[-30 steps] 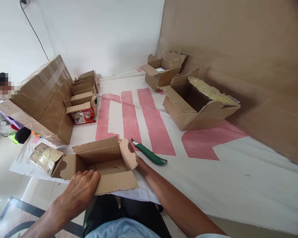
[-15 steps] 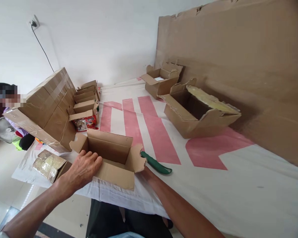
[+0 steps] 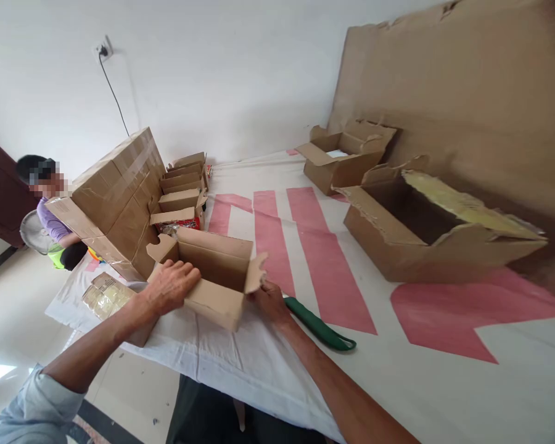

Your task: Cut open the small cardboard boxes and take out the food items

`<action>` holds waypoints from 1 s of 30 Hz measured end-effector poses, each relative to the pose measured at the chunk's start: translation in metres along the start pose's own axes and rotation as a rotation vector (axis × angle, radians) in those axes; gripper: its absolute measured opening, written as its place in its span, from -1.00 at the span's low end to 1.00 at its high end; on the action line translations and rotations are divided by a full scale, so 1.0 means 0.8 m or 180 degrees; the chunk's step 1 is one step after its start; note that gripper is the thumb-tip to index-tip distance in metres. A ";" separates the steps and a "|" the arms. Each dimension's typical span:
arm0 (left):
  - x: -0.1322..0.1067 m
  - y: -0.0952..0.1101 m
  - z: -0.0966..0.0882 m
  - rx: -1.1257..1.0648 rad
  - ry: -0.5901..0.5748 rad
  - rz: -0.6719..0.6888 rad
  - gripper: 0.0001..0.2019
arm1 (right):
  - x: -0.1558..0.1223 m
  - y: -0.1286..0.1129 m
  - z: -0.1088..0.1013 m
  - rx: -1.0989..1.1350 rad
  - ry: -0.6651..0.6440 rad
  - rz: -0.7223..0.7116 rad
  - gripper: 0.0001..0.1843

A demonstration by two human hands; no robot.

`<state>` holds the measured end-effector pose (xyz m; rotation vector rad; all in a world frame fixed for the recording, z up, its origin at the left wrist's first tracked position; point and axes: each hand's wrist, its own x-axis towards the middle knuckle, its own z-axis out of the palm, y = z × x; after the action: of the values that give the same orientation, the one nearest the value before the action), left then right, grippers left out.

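An open, unlidded cardboard box [image 3: 213, 302] is at the near part of the table, tilted a little, with its flaps standing out. My left hand [image 3: 174, 285] has its fingers hooked over the near left edge of this box. At the opposite end, my right hand [image 3: 271, 301] grips the box beside its right flap, some fingers hidden behind it. A green, curved, slim object [image 3: 319, 324] with a loop at its end lies just right of my right hand. Behind the box, a red packet [image 3: 185, 224] shows in part under the front box of a row of open boxes [image 3: 180, 200].
A wall of taped cartons [image 3: 124, 203] stands left, with a person [image 3: 53, 213] beyond. A taped box [image 3: 108, 297] sits at the near left edge. Two open boxes [image 3: 383, 240] [image 3: 335, 166] stand right, before a large cardboard sheet [image 3: 467, 92]. White-and-pink cloth [image 3: 337, 271] covers the table.
The box has moved away from me towards the row and now covers more of the red packet. My right hand, hidden before, now shows at its right end. The view has swung left.
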<state>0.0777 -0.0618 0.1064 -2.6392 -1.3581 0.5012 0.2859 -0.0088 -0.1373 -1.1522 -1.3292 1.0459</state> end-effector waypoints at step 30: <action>0.077 -0.137 0.085 0.0446 0.0159 -0.1445 -0.54 | 0.001 -0.007 0.005 0.0029 -0.0227 -0.0349 -0.53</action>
<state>0.0033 0.0502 0.0573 -2.1228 -1.7613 0.4431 0.2818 -0.0090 -0.1318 -1.0317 -1.4260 1.0203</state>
